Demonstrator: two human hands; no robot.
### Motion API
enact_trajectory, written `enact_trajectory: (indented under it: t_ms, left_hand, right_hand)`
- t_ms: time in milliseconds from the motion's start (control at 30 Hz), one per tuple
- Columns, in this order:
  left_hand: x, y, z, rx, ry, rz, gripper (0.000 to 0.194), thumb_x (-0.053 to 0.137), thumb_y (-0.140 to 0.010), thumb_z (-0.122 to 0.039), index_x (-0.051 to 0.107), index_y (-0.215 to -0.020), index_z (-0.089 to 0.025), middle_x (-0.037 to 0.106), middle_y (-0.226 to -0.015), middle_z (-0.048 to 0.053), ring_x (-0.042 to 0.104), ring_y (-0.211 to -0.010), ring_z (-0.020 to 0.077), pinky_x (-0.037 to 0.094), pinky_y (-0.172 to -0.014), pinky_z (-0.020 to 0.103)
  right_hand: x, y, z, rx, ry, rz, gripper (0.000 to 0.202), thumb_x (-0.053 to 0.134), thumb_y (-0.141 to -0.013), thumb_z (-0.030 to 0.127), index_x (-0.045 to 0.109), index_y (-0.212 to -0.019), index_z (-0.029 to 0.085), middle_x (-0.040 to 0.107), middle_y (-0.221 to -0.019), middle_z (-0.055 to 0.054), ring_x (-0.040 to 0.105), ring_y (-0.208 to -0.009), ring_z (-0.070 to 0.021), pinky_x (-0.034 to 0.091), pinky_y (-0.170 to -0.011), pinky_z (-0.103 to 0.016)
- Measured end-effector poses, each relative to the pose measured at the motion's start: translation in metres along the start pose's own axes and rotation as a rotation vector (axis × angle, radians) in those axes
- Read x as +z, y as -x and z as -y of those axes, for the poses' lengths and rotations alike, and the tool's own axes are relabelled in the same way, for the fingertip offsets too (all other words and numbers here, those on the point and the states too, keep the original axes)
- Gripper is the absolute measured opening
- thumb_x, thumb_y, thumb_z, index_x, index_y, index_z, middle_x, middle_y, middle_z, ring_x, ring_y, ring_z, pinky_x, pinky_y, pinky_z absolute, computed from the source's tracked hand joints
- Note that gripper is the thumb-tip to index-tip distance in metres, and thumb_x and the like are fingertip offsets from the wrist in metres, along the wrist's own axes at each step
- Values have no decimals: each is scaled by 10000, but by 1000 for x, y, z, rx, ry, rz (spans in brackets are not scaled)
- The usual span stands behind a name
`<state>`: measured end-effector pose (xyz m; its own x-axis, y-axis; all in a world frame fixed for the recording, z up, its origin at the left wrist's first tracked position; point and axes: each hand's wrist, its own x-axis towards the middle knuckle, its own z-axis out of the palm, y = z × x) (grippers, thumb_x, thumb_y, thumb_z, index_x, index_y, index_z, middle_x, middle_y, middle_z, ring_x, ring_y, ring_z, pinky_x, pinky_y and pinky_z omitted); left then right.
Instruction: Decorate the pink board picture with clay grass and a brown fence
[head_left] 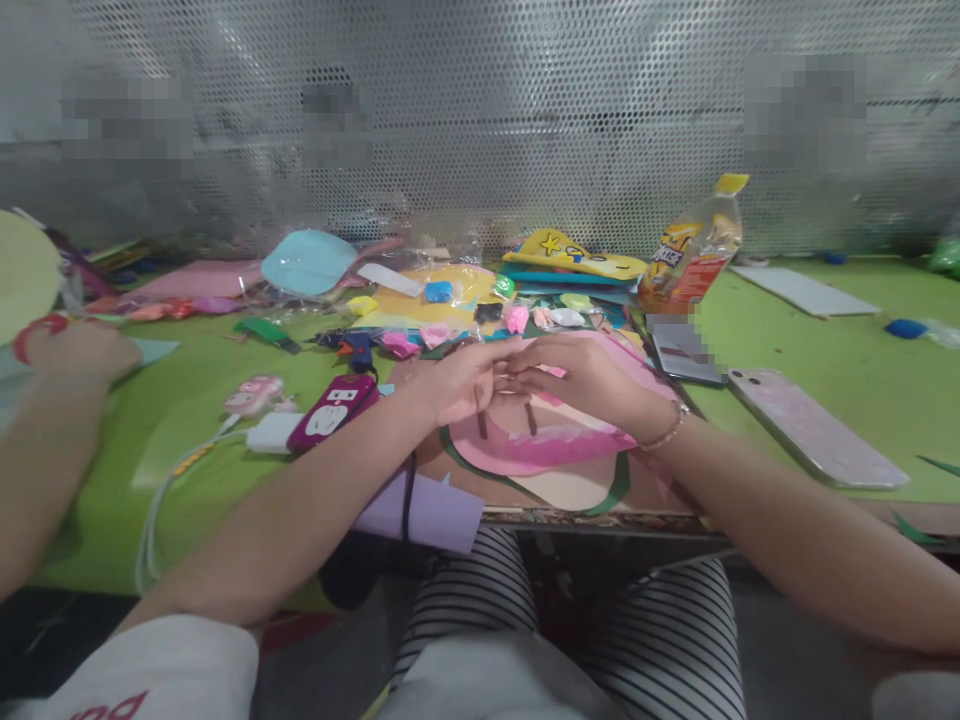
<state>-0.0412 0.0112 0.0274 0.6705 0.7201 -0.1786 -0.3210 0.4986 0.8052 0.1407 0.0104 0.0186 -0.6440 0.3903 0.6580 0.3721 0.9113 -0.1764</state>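
Our left hand point(466, 386) and right hand point(576, 376) met, fingers together, over the pink cutout point(491, 456), which lay directly beneath them, longer side running left to right, neither hand clearly nearer, though we couldn't tell whether either pinched anything.

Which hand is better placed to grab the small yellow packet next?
Left, I'd say. The left hand is nearer the small yellow packet; the right hand would probably cross over the left. Both currently meet above the pink cutout.
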Motion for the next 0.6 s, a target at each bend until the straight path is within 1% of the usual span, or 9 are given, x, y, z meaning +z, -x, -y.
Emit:
enact_trajectory:
  t_ms: [33,100,167,267,333,400,467,533,600]
  left_hand:
    - [-1,0,0,21,13,-13,362,333,-943,-265,595,-1101,-71,678,-730,85,660,-673,185,499,-755,318]
    - [-2,-2,1,59,81,-10,480,285,-949,-378,593,-1098,-41,672,-715,111,654,-655,204,510,-718,330]
    - [0,-3,5,76,176,4,591,230,-941,-468,592,-1096,-27,661,-688,118,641,-626,219,516,-678,343]
    - [7,-4,12,64,323,-10,675,183,-930,-537,576,-1126,-24,646,-666,107,627,-602,212,518,-626,323]
    - [11,-3,16,83,429,-44,686,191,-928,-548,560,-1154,-17,625,-632,84,607,-557,175,507,-569,263]
    - [13,-3,18,124,519,-51,679,213,-926,-552,539,-1191,-18,618,-639,69,598,-547,138,480,-520,202]
    - [14,-2,18,162,547,-24,679,229,-917,-565,508,-1240,-37,650,-741,88,625,-620,137,482,-538,192]
    - [14,-1,17,178,519,4,704,226,-903,-589,460,-1297,-54,666,-917,129,652,-757,171,506,-624,231]
    - [13,0,15,198,483,1,760,211,-888,-616,401,-1343,-38,638,-1064,171,646,-891,217,511,-720,284]
  right_hand:
    - [1,1,0,39,13,-10,140,532,-890,203,670,-894,178,705,-858,-34,631,-775,-142,513,-718,-292]
    - [2,1,1,115,23,-31,129,544,-882,198,667,-908,172,700,-841,-30,624,-748,-135,507,-682,-274]
    - [5,1,2,135,37,-41,150,531,-890,202,659,-959,167,694,-856,-38,618,-762,-140,507,-680,-279]
    - [12,0,5,-9,89,-17,222,467,-923,203,641,-1053,163,687,-978,-75,616,-879,-172,511,-767,-340]
    - [15,0,8,-118,127,-23,253,429,-937,191,644,-1067,164,673,-1059,-91,606,-968,-191,501,-831,-379]
    - [17,0,12,-170,164,-50,277,403,-946,189,644,-1082,169,664,-1108,-89,588,-1041,-202,483,-888,-409]
    - [18,0,16,-192,210,-46,297,388,-953,194,629,-1123,166,656,-1144,-81,561,-1109,-211,459,-943,-428]
    - [17,0,18,-196,244,13,323,371,-957,189,596,-1184,145,621,-1215,-85,507,-1197,-215,429,-997,-426]
    - [15,1,18,-210,238,84,348,354,-955,165,561,-1231,121,580,-1274,-90,456,-1256,-209,401,-1039,-413]
